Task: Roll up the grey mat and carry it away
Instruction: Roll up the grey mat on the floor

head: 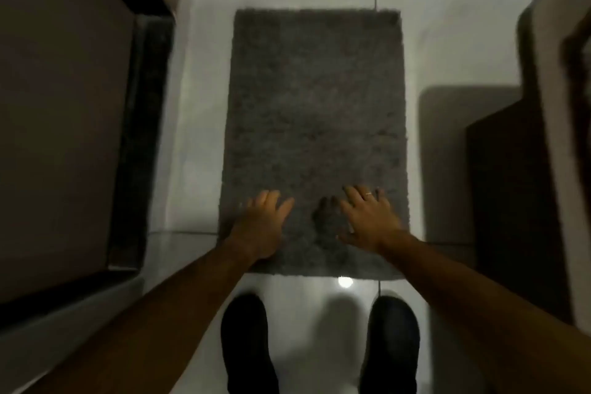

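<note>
Both palms spread flat, gripping nothing: left hand (263, 223) and right hand (367, 219) press the near end of the grey mat (315, 112), lying unrolled on the glossy floor (307, 323).

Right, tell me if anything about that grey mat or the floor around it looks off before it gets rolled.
Nothing stands out. The shaggy grey rectangular mat lies flat and unrolled on the glossy white tiled floor, with no visible spill or damage. The left hand and right hand are spread open over its near end.
</note>
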`<control>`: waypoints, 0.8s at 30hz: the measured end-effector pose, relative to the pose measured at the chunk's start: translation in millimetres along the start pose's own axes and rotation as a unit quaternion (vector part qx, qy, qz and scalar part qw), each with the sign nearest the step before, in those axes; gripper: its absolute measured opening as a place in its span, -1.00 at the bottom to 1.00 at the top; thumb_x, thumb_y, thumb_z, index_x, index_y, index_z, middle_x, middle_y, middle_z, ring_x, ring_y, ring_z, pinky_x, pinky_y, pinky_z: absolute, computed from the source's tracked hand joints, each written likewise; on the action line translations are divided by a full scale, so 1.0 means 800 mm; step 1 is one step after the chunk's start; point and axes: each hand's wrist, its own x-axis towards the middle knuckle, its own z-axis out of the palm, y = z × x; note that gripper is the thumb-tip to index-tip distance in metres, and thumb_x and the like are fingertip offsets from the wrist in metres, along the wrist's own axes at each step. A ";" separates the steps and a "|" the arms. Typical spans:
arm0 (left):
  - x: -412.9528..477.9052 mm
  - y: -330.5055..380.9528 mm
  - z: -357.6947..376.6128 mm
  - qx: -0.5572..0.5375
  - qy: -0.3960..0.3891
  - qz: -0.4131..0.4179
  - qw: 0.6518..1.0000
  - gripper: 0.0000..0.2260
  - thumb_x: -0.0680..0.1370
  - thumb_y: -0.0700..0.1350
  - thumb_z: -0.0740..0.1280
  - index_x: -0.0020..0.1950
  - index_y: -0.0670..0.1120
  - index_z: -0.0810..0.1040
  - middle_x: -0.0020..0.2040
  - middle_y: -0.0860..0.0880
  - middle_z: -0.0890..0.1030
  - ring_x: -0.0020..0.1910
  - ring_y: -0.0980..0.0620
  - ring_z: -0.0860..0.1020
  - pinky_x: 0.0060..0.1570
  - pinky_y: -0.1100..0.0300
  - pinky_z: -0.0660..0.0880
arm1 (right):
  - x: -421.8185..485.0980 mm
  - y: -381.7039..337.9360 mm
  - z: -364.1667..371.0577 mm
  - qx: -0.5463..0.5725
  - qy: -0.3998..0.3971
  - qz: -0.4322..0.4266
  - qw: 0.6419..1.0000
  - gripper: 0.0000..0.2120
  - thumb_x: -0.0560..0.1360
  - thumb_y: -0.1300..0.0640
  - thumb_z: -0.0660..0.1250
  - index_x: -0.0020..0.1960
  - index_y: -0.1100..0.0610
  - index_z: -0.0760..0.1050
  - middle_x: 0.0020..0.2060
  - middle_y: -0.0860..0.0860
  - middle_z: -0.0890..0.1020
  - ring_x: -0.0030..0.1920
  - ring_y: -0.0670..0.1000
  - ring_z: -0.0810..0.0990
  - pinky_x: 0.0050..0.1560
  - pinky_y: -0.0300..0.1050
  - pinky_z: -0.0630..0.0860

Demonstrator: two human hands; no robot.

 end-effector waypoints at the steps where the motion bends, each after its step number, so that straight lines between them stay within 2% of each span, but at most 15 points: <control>1: 0.005 0.004 0.035 0.012 -0.021 0.003 1.000 -0.33 0.51 0.05 0.35 0.56 -0.03 0.16 0.49 -0.20 0.24 0.42 -0.22 0.21 0.35 -0.11 0.22 | 0.008 -0.007 0.033 -0.016 -0.018 0.001 1.000 -0.30 0.53 -0.18 0.29 0.53 0.10 0.16 0.55 0.17 0.12 0.52 0.24 0.07 0.45 0.37 0.10; 3: 0.016 0.009 0.109 0.023 -0.052 0.017 0.998 -0.33 0.48 -0.02 0.36 0.54 -0.04 0.17 0.46 -0.20 0.26 0.40 -0.23 0.21 0.31 -0.13 0.25 | 0.026 -0.017 0.102 -0.022 -0.031 -0.013 0.999 -0.43 0.54 -0.08 0.30 0.47 0.11 0.25 0.49 0.17 0.21 0.46 0.24 0.16 0.39 0.31 0.21; 5: 0.015 0.012 0.166 0.047 -0.103 0.014 0.993 -0.27 0.48 -0.07 0.36 0.57 0.00 0.07 0.51 -0.19 0.17 0.46 -0.23 0.13 0.33 -0.20 0.22 | 0.029 -0.026 0.153 -0.020 -0.030 -0.021 0.999 -0.50 0.55 -0.04 0.27 0.42 0.12 0.31 0.42 0.16 0.29 0.39 0.24 0.24 0.28 0.21 0.28; 8: 0.018 0.023 0.226 0.088 -0.150 -0.015 0.985 -0.19 0.53 -0.06 0.34 0.60 0.05 -0.14 0.60 -0.20 -0.05 0.53 -0.28 -0.04 0.37 -0.36 0.15 | 0.032 -0.033 0.204 -0.044 -0.018 -0.028 0.998 -0.50 0.52 -0.04 0.28 0.39 0.13 0.32 0.36 0.18 0.35 0.32 0.26 0.31 0.17 0.17 0.33; 10: 0.022 0.031 0.242 0.124 -0.135 -0.040 0.982 -0.26 0.59 -0.05 0.24 0.59 0.04 -0.19 0.60 -0.21 -0.08 0.54 -0.32 -0.07 0.34 -0.43 0.18 | 0.030 -0.035 0.217 -0.041 -0.018 -0.023 0.999 -0.48 0.46 -0.06 0.34 0.34 0.14 0.36 0.28 0.18 0.42 0.25 0.27 0.38 0.11 0.18 0.37; 14: 0.032 0.043 0.250 0.164 -0.103 -0.063 0.979 -0.28 0.54 -0.01 0.28 0.57 0.03 -0.08 0.56 -0.22 0.06 0.49 -0.35 0.04 0.23 -0.46 0.29 | 0.018 -0.034 0.228 -0.052 0.004 -0.014 0.999 -0.42 0.32 -0.09 0.47 0.25 0.13 0.46 0.10 0.17 0.55 0.09 0.25 0.51 -0.01 0.17 0.47; 16: 0.034 0.048 0.243 0.145 -0.100 -0.079 0.981 -0.35 0.51 -0.03 0.28 0.53 0.01 0.05 0.52 -0.21 0.14 0.46 -0.34 0.11 0.19 -0.44 0.34 | 0.013 -0.034 0.224 -0.044 0.011 -0.008 0.999 -0.42 0.30 -0.09 0.48 0.24 0.12 0.48 0.07 0.16 0.56 0.06 0.24 0.52 -0.04 0.16 0.48; 20: 0.048 0.042 0.219 0.077 -0.078 -0.086 0.990 -0.63 0.49 -0.16 0.23 0.30 -0.06 0.34 0.36 -0.18 0.33 0.29 -0.27 0.28 0.01 -0.18 0.49 | 0.009 -0.028 0.211 -0.057 0.018 -0.032 0.998 -0.60 0.39 0.00 0.43 0.19 0.09 0.54 0.09 0.15 0.58 0.07 0.24 0.53 -0.04 0.16 0.48; 24: 0.067 0.024 0.200 -0.005 -0.051 -0.092 0.994 -0.69 0.53 -0.20 0.18 0.27 -0.11 0.41 0.25 -0.17 0.44 0.22 -0.22 0.35 -0.03 -0.13 0.48 | 0.020 -0.012 0.194 -0.033 0.043 -0.012 0.998 -0.70 0.46 0.17 0.41 0.19 0.09 0.58 0.11 0.17 0.57 0.09 0.27 0.52 0.03 0.22 0.46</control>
